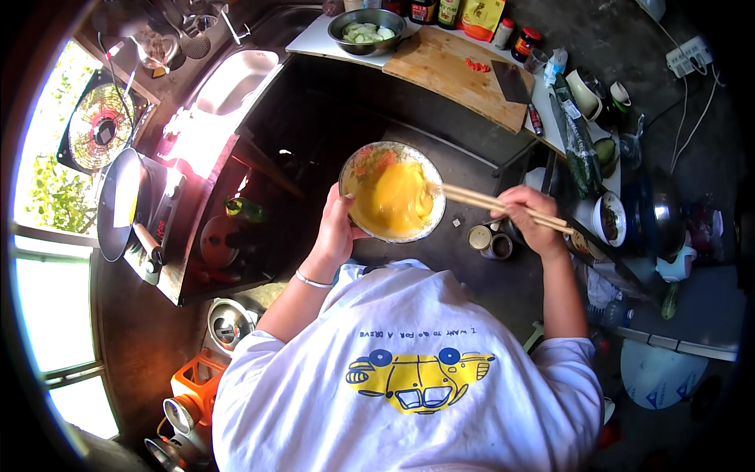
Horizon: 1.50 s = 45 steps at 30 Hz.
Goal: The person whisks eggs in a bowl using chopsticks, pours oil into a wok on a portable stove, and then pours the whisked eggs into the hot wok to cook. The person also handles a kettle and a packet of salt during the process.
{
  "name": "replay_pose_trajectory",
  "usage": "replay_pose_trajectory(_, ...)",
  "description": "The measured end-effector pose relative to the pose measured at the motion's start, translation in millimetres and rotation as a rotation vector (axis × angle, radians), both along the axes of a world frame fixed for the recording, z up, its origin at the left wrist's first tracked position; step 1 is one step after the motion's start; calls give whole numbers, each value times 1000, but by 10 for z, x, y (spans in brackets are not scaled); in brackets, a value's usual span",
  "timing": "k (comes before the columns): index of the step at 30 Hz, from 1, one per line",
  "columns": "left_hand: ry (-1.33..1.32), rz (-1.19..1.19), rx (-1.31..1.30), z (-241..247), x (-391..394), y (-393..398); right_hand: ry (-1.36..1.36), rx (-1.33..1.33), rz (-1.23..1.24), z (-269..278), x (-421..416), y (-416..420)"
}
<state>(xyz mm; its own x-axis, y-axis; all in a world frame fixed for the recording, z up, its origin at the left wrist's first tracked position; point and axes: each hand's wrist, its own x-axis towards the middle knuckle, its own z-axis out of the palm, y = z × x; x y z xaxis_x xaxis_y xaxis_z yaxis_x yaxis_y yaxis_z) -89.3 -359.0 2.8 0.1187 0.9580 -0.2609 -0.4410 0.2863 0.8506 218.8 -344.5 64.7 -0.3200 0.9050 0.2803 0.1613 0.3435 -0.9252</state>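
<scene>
A floral-patterned bowl (361,162) is held up in front of my chest, tilted, its inside facing me. My left hand (337,227) grips its left rim, thumb over the edge. Beaten egg (398,197), yellow and glossy, lies inside and rides up the right wall. My right hand (529,219) is closed around a pair of wooden chopsticks (472,197). Their tips reach over the bowl's right rim into the egg and look blurred.
Left of me, a frying pan (112,203) sits on a cooktop (171,221) below a window fan (101,127). Ahead, a metal bowl (339,35) holds pale slices (368,32). A cutting board (436,65) bears chopped red pieces (478,65) and a cleaver (511,81). Cucumbers (575,141) lie at right.
</scene>
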Motion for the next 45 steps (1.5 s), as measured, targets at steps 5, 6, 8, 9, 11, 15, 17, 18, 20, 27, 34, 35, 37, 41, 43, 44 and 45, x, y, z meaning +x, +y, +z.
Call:
replay_pose_trajectory(5,-13,-3,-20,-25,-19,6,-215,235,-79,61,-14,-7)
replay_pose_trajectory(6,-13,-6,-7,15,-10,16,-97,109,-25,47,-21,26)
replay_pose_trajectory(8,-21,-1,-2,37,2,42,-66,84,154,66,-16,-36)
replay_pose_trajectory(9,-24,6,-14,24,0,38,-12,58,193,117,-45,-82)
replay_pose_trajectory(11,-19,5,-21,24,-10,29,-192,216,-33,86,-29,-18)
replay_pose_trajectory(15,-28,10,-15,19,-10,29,-82,151,176,159,-62,-83)
replay_pose_trajectory(17,-19,16,-21,16,-15,3,-249,240,-16,169,-41,-10)
replay_pose_trajectory(18,-13,21,-11,38,-1,5,-214,139,16,130,-44,43)
replay_pose_trajectory(20,-32,30,-3,34,11,18,-158,150,168,189,-62,-18)
replay_pose_trajectory(27,-101,54,7,-6,8,-55,-148,197,157,323,-119,-48)
replay_pose_trajectory(34,-164,73,35,-100,-17,-89,-219,225,60,394,-108,44)
replay_pose_trajectory(35,-142,66,48,-109,-21,-106,-253,131,15,389,-91,59)
replay_pose_trajectory(37,-105,59,84,-119,-20,-100,-298,169,187,487,-119,18)
replay_pose_trajectory(41,-149,100,44,-64,-8,-128,-276,193,129,464,-161,35)
replay_pose_trajectory(43,-78,66,92,-122,-31,-125,-305,112,190,519,-192,-7)
replay_pose_trajectory(44,-110,63,65,-158,-42,-116,-290,227,99,513,-181,34)
replay_pose_trajectory(45,-123,74,71,-153,-36,-125,-272,340,6,494,-168,72)
